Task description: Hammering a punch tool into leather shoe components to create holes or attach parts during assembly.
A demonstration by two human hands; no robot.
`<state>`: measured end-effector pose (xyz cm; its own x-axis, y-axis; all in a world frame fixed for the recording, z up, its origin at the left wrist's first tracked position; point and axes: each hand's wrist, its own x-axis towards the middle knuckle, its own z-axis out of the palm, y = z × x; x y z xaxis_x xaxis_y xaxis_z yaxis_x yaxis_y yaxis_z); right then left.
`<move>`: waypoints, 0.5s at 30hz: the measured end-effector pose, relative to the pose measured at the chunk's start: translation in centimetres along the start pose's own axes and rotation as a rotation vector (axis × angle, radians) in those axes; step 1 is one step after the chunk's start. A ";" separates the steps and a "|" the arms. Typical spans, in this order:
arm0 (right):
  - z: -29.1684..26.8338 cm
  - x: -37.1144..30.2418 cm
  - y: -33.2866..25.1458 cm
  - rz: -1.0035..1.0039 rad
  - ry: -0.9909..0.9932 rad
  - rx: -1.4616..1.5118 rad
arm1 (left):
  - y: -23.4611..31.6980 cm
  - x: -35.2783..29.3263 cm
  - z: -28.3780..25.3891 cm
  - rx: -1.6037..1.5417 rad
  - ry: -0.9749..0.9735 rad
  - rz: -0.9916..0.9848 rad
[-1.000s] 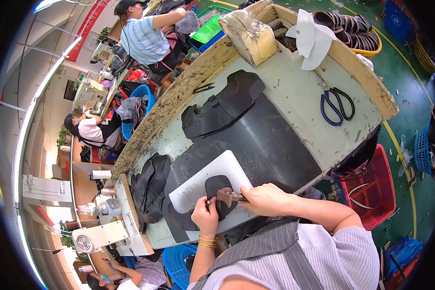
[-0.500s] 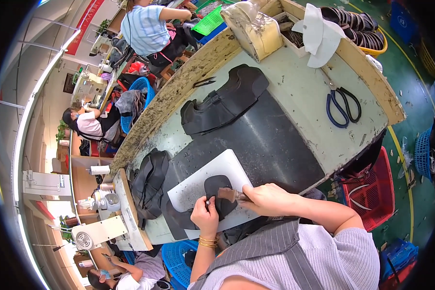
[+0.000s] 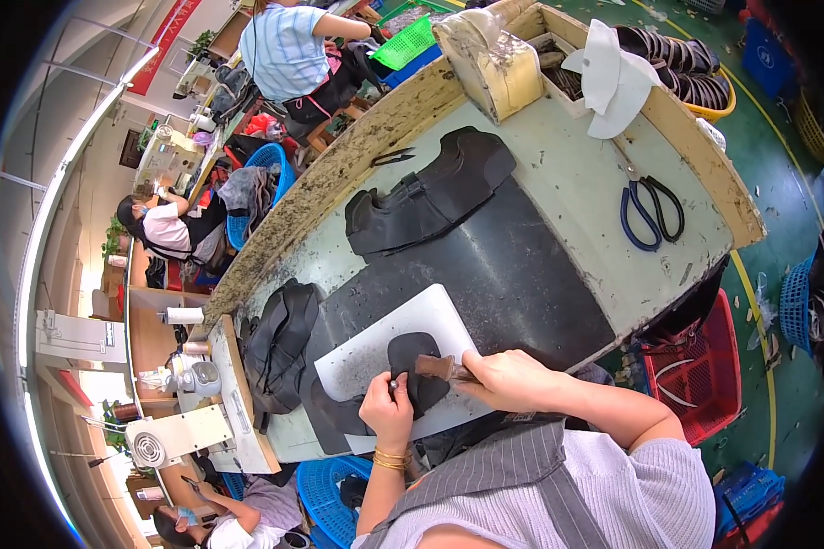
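Note:
A black, flat, shoe-upper-like piece (image 3: 403, 350) lies on a white board (image 3: 366, 344). My left hand (image 3: 387, 412) is closed at its near left edge, fingers pinched; a small dark thing shows between thumb and finger, too small to name. My right hand (image 3: 508, 380) grips a hammer-like tool (image 3: 435, 367) with a broad, rust-brown head. The head is over the right side of the black piece; whether it touches cannot be told. Part of the piece is hidden by the tool and my left fingers.
Black shoe parts lie in a stack (image 3: 430, 194) at the back and a pile (image 3: 282, 348) on the left. Scissors (image 3: 652, 210) and small snips (image 3: 393, 157) lie on the table, which has a raised wooden rim (image 3: 334, 137). A red basket (image 3: 696, 366) stands right; co-workers sit left.
The view has shifted slightly. The brown tool head stands a little differently over the black piece and looks sharper; both hands keep their places and grips.

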<state>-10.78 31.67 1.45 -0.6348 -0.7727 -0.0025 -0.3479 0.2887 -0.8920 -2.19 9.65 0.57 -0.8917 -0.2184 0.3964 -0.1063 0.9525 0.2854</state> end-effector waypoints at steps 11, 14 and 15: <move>0.8 0.0 0.2 -0.011 0.026 -0.036 | -0.1 -0.1 -0.1 -0.017 -0.016 -0.035; 0.8 -0.1 0.1 -0.011 0.035 -0.047 | -0.1 -0.1 -0.1 -0.019 0.000 -0.023; 0.8 -0.1 0.1 -0.013 0.033 -0.050 | -0.1 -0.1 -0.1 -0.024 0.003 -0.018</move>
<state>-10.18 31.28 1.00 -0.6519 -0.7579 0.0242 -0.3897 0.3076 -0.8680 -2.08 9.53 0.58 -0.8883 -0.2364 0.3937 -0.1122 0.9430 0.3132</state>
